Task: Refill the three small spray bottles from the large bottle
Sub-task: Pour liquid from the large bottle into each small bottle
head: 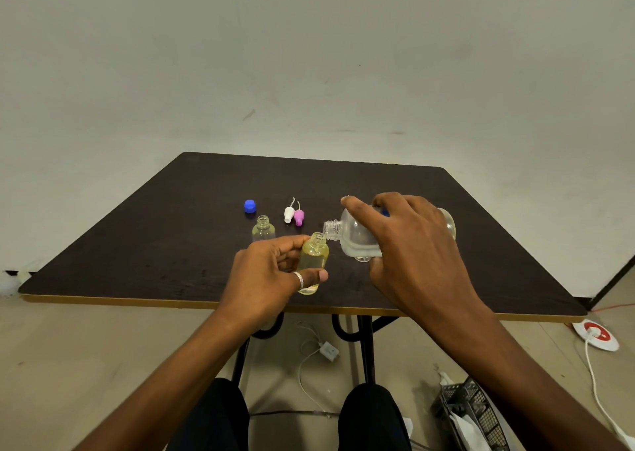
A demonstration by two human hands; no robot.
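Between the curled left fingers (292,241) a small spray bottle (313,256) of yellow liquid is gripped, tilted, above the desk (137,244). The right fingers (360,210) wrap the large bottle (354,236), tipped sideways, its neck at the small bottle's mouth. Beyond the left fingers sits a second open bottle (263,229).

large bottle (354,238) mostly behind right hand (419,248), basket (471,413) cropped

A dark desk (137,261) fills mid-frame. Just left of centre stands an open small bottle (263,229). Above it lie a blue cap (250,206), a white spray top (289,213) and a pink spray top (299,217).
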